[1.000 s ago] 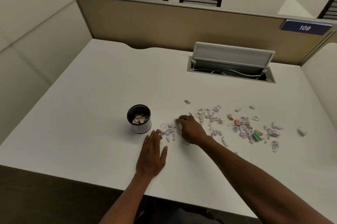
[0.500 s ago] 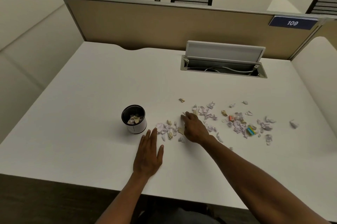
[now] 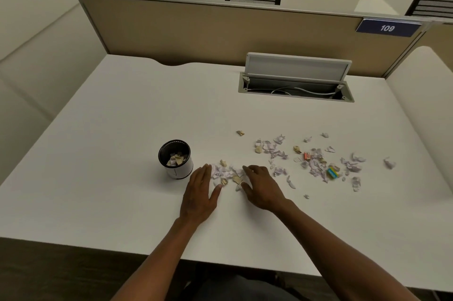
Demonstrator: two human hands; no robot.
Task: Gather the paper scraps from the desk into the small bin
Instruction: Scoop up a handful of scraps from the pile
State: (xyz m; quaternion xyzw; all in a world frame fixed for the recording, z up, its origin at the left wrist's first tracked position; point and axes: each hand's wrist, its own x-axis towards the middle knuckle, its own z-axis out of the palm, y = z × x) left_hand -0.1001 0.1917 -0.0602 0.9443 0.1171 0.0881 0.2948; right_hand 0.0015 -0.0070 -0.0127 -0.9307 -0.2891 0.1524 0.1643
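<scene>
A small round bin [image 3: 176,160], black inside with a white wall, stands on the white desk [image 3: 122,129] and holds a few scraps. My left hand [image 3: 199,194] lies flat and open just right of the bin. A small heap of pale paper scraps [image 3: 226,174] sits between my two hands. My right hand [image 3: 261,186] rests palm down with curved fingers against the heap's right side. Many more scraps [image 3: 316,162] lie scattered further right, among them an orange piece [image 3: 307,155] and a blue-yellow piece [image 3: 332,172].
An open cable hatch [image 3: 295,86] with white wires is sunk in the desk's far side. A beige partition [image 3: 220,31] with a "109" sign [image 3: 387,28] closes the back. A lone scrap [image 3: 389,163] lies far right. The desk's front edge is close to me.
My right hand has swept left from the scattered scraps, pushing a heap toward my left hand. The left hand has stayed flat beside the bin.
</scene>
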